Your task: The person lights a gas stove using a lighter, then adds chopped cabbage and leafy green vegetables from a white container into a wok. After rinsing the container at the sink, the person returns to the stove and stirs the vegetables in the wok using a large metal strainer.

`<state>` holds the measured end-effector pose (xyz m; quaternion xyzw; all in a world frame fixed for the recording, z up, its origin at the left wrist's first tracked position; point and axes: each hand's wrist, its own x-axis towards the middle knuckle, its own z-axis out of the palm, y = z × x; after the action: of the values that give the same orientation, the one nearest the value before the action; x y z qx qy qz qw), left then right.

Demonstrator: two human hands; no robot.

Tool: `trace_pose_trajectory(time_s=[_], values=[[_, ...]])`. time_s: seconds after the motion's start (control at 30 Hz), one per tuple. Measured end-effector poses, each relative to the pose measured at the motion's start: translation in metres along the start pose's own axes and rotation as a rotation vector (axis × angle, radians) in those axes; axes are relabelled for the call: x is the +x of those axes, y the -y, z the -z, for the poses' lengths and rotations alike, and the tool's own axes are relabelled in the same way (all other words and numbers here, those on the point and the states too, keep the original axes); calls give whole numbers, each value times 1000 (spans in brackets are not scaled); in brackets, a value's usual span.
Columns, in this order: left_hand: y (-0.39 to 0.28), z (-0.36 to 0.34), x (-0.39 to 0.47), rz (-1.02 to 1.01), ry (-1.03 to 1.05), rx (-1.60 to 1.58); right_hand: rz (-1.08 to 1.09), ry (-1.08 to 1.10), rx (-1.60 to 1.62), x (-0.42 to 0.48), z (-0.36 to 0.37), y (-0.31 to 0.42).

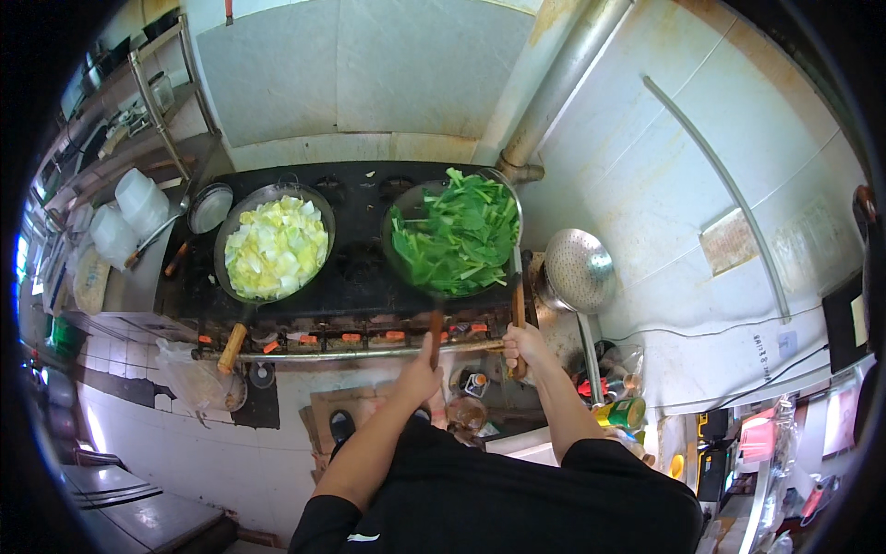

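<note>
Both my hands are at the front of the black stove (356,277). My left hand (420,374) grips the wooden handle (435,339) of a wok that holds a heap of chopped leafy greens (460,239). Around another wooden handle (519,305) my right hand (524,346) is closed; its metal shaft runs up along the wok's right side to a round rim, whose bowl is mostly hidden by the greens. A second wok (331,228), full of cut pale cabbage (277,246), rests on the stove's left part, its wooden handle (232,348) pointing towards me.
A perforated metal strainer (580,270) lies over a pot right of the stove. To the left are a small lidded pan (210,208), a ladle (156,232) and stacked plastic containers (141,201). A metal rail (311,356) crosses the stove front, above orange knobs. Bottles and a can (623,413) stand at lower right.
</note>
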<state>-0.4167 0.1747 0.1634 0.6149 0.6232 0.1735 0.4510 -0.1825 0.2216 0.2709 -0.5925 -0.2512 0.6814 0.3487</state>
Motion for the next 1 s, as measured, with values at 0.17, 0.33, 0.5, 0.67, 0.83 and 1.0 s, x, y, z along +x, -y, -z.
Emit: trace_pose_trajectory(time_s=[0.17, 0.33, 0.5, 0.67, 0.83, 1.0], values=[[5, -3, 3, -44, -20, -21, 113, -130, -362, -3, -23, -26], [16, -8, 9, -81, -11, 14, 223, -275, -688, 3, -26, -52], [24, -10, 14, -125, 5, -8, 398, -413, -1094, -1, -25, -69], [19, -2, 11, -71, 66, -29, 292, -463, -1136, -28, -53, -69], [24, 2, 14, -63, 137, -45, 308, -474, -1111, -64, -74, -70], [27, 3, 13, -69, 154, -84, 188, -419, -1038, -100, -81, -56]])
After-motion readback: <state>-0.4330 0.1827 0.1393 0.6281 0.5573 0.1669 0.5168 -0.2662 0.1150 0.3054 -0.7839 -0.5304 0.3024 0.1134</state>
